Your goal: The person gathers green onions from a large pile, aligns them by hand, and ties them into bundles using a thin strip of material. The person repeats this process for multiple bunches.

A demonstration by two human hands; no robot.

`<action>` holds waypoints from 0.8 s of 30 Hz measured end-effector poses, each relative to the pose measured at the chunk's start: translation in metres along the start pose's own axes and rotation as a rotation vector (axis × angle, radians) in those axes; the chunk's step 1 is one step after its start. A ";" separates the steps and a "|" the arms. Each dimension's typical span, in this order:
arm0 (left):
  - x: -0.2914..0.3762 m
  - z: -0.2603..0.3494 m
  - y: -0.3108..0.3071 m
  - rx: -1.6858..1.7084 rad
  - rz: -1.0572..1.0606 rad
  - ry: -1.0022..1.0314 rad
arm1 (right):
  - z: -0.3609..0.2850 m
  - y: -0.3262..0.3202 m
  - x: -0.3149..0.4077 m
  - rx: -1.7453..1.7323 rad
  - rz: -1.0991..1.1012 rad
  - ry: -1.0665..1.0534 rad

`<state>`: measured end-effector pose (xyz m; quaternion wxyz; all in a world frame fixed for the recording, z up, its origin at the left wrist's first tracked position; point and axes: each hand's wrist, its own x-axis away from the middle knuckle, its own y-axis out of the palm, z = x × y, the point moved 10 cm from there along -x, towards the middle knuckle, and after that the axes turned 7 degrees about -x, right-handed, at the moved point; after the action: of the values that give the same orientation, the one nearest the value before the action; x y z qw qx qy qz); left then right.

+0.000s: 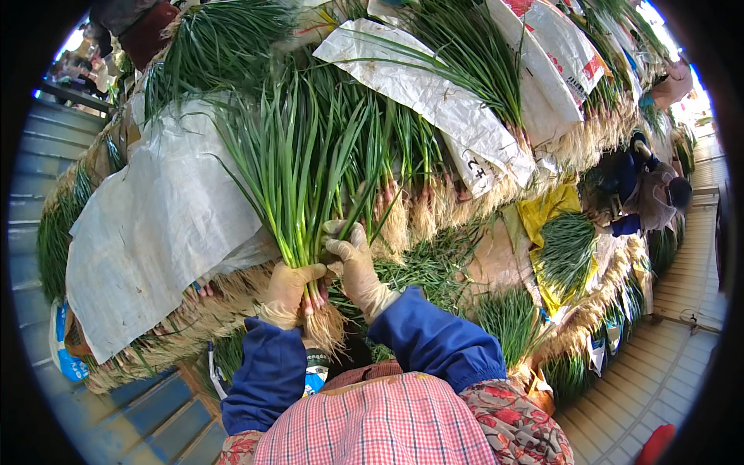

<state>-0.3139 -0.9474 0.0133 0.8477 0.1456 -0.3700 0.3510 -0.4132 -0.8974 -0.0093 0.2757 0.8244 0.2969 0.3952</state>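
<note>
My left hand [289, 293], in a pale rubber glove, grips a bunch of young garlic plants [297, 226] around the lower stems. The long green leaves fan up and away from me. Below the fist hang pinkish stem bases and pale, stringy roots [324, 328]. Beside the bunch, my gloved right hand [357, 264] has its fingers curled around a green leaf [349, 224]; the leaf's lower end is hidden by the fingers. More garlic plants with roots toward me [395, 215] lie just beyond my right hand.
White woven plastic sheets [163, 226] partly cover stacked greens at the left and top. Loose green trimmings [427, 273] litter the ground right of my hands. A bundle [567, 250] rests on yellow plastic [549, 212]. Another person [651, 195] bends over greens at the right.
</note>
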 end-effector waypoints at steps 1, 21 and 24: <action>0.000 0.001 -0.002 0.001 0.030 0.024 | 0.003 -0.010 -0.002 0.094 0.087 0.051; 0.003 0.007 -0.038 -0.003 -0.099 -0.002 | -0.070 -0.108 0.032 -0.094 0.089 -0.301; 0.000 0.002 -0.041 0.016 -0.132 0.008 | 0.003 -0.171 0.065 0.577 0.234 0.288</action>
<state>-0.2863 -0.9782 0.0150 0.8694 0.1752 -0.3532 0.2979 -0.4237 -0.7372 -0.0967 -0.0609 0.8326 0.3360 0.4362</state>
